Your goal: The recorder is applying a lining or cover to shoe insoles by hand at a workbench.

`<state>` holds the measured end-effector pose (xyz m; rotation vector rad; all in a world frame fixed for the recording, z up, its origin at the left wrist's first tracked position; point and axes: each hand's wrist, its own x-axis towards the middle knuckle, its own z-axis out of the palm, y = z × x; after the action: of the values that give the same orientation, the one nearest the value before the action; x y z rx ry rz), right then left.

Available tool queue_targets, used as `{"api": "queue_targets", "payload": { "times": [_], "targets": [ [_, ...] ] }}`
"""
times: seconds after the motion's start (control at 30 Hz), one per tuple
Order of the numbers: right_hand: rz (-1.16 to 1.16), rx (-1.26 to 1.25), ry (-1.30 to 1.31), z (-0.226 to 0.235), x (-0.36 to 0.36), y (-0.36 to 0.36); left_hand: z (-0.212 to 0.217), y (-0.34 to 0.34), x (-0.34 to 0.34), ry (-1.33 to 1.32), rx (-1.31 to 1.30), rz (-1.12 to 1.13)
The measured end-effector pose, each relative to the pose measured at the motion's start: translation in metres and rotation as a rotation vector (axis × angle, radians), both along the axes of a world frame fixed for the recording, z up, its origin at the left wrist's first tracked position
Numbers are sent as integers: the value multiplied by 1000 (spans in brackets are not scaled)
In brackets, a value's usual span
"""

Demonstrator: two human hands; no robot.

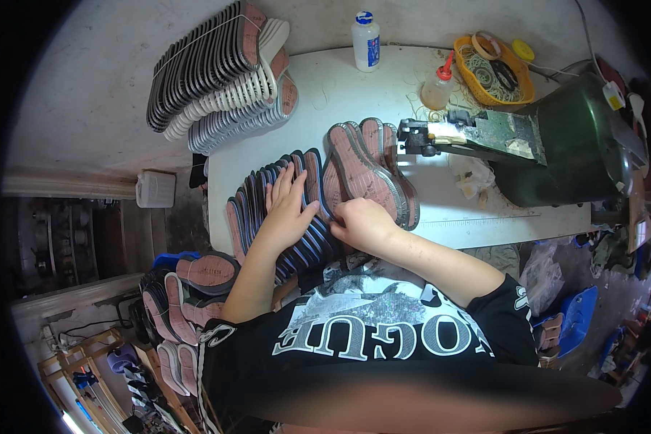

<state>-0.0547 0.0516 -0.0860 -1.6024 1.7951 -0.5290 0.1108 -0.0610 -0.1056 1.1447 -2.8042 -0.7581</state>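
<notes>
A row of pink insoles with dark and blue edges (247,217) stands on its side, packed together, at the front of the white table. My left hand (288,210) lies across the top of this row with its fingers stretched out. At the row's right end my right hand (363,226) is closed, its fingers curled down and partly hidden. Whatever it may grip there cannot be made out. Just beyond it, several pink insoles with grey rims (362,172) lie flat, overlapping, beside the sewing machine's head (421,137).
Tied stacks of insoles (206,65) stand at the back left. Behind the green sewing machine (571,145) are a yellow basket (464,72) of cords, a red-tipped bottle (437,92) and a white bottle (367,45). More insoles (208,272) are piled below the table's left side.
</notes>
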Motion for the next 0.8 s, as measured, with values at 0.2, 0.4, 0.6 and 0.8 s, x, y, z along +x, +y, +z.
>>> {"api": "queue_targets", "payload": {
  "times": [0.2, 0.4, 0.6, 0.8],
  "targets": [
    [-83, -416, -153, 66, -33, 18, 10, -4, -8, 480, 56, 353],
    [48, -407, -504, 94, -66, 46, 65, 10, -56, 1127, 1447, 71],
    [-138, -221, -1683, 60, -61, 51, 98, 33, -97, 985, 1480, -6],
    [-86, -34, -1398, 61, -87, 45, 92, 51, -110, 1034, 1066, -48]
  ]
}}
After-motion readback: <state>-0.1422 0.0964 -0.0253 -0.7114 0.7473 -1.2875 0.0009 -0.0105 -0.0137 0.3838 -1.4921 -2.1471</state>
